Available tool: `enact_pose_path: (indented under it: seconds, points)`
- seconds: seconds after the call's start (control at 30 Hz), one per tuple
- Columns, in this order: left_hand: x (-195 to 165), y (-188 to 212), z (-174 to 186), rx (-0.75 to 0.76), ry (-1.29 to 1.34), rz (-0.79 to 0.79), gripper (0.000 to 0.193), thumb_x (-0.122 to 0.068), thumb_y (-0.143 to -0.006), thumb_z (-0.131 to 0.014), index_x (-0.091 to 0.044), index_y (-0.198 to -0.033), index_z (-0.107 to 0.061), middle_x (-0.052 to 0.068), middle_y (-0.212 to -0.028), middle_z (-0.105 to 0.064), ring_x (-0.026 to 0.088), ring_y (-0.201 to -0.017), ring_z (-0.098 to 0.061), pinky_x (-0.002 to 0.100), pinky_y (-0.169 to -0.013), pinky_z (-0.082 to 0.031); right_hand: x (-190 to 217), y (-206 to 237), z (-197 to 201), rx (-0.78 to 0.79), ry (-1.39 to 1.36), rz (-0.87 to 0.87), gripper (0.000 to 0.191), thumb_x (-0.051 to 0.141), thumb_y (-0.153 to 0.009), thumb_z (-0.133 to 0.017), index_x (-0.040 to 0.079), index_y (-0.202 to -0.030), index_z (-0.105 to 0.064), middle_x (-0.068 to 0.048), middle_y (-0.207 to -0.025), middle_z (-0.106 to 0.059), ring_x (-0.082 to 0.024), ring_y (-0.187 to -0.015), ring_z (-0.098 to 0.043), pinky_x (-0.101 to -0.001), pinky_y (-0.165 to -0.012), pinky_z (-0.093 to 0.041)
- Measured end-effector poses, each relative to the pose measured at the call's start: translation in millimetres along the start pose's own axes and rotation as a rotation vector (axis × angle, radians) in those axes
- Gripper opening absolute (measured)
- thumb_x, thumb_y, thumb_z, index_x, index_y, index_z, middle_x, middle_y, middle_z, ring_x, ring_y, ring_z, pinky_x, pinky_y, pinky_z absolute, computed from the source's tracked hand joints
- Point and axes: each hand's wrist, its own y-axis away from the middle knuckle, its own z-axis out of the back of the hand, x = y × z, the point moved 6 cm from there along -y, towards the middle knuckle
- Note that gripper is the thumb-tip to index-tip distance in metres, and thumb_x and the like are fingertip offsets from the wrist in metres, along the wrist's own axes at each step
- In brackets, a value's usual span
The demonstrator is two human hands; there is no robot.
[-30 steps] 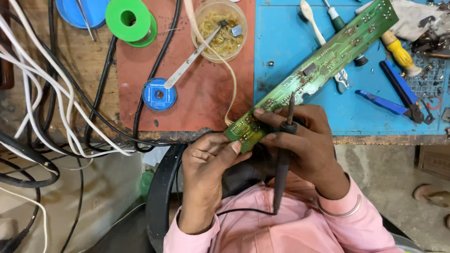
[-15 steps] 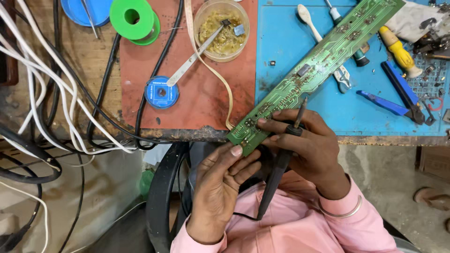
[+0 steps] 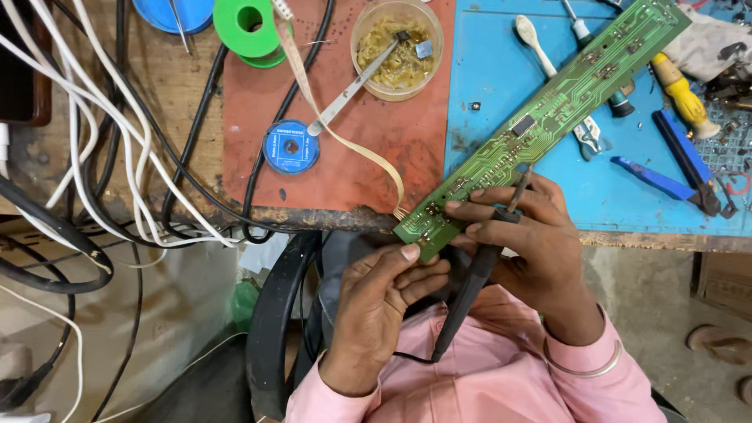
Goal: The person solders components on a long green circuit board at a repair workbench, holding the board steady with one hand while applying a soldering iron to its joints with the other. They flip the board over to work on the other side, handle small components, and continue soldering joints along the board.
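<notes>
A long green circuit board (image 3: 548,117) lies slanted from the table's front edge up to the far right. My left hand (image 3: 384,301) pinches its near end from below, thumb on the board's corner. My right hand (image 3: 529,243) holds a black soldering iron (image 3: 474,286) like a pen. The iron's tip rests on the board near its lower middle, and its handle points back toward my pink shirt. A flat beige ribbon cable (image 3: 345,141) runs from the board's near end across the red mat.
On the red mat (image 3: 258,172) sit a blue round tin (image 3: 291,146), a green solder spool (image 3: 249,25) and a clear tub of flux (image 3: 397,48) with tweezers in it. Screwdrivers (image 3: 685,94) and blue pliers (image 3: 689,168) lie on the blue surface. White and black cables crowd the left.
My left hand has slid lower under the board's near end. The board and the iron have shifted slightly, and the iron's tip stays on the board.
</notes>
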Motion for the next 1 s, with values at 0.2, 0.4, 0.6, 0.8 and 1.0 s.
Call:
enact_pose_path:
  seconds: [0.2,0.4,0.6,0.8,1.0]
  points:
    - [-4,-6,5,-0.023,-0.211,-0.093,0.023,-0.013,-0.095,-0.068,0.009,-0.100,-0.074,0.017,-0.094,-0.077,0.025,-0.085,-0.077,0.036,-0.077,-0.063,0,2,-1,0.027,0.038,-0.057,0.022,0.023,-0.077,-0.087,0.019,-0.093,-0.072,0.006,-0.115,-0.076,-0.019,-0.114,-0.067,-0.0513,-0.118,-0.033]
    - [-5,-14,7,0.042,-0.244,-0.118,0.022,-0.011,-0.095,-0.068,0.010,-0.095,-0.073,0.018,-0.093,-0.076,0.024,-0.081,-0.077,0.037,-0.076,-0.065,0,2,-2,0.053,0.062,-0.086,0.016,0.022,-0.076,-0.087,0.020,-0.088,-0.077,0.007,-0.114,-0.076,-0.018,-0.114,-0.066,-0.0522,-0.123,-0.026]
    - [-4,-16,9,0.045,-0.229,-0.090,0.024,-0.012,-0.095,-0.068,0.011,-0.096,-0.073,0.019,-0.092,-0.077,0.024,-0.079,-0.077,0.037,-0.076,-0.065,2,1,-1,0.035,0.056,-0.079,0.018,0.022,-0.076,-0.088,0.020,-0.090,-0.077,0.007,-0.113,-0.076,-0.018,-0.114,-0.067,-0.0514,-0.121,-0.030]
    - [-3,-15,9,0.052,-0.205,-0.081,0.025,-0.013,-0.095,-0.069,0.012,-0.098,-0.073,0.019,-0.093,-0.076,0.025,-0.081,-0.077,0.038,-0.077,-0.064,3,0,-1,0.027,0.026,-0.082,0.019,0.022,-0.076,-0.087,0.018,-0.092,-0.077,0.006,-0.113,-0.076,-0.018,-0.114,-0.067,-0.0507,-0.120,-0.033]
    - [-3,-16,11,0.087,-0.168,-0.064,0.025,-0.011,-0.095,-0.068,0.012,-0.103,-0.072,0.020,-0.097,-0.076,0.026,-0.084,-0.077,0.040,-0.080,-0.065,1,-1,-1,0.046,0.031,-0.070,0.019,0.023,-0.073,-0.087,0.020,-0.089,-0.078,0.006,-0.112,-0.077,-0.018,-0.112,-0.067,-0.0506,-0.117,-0.034]
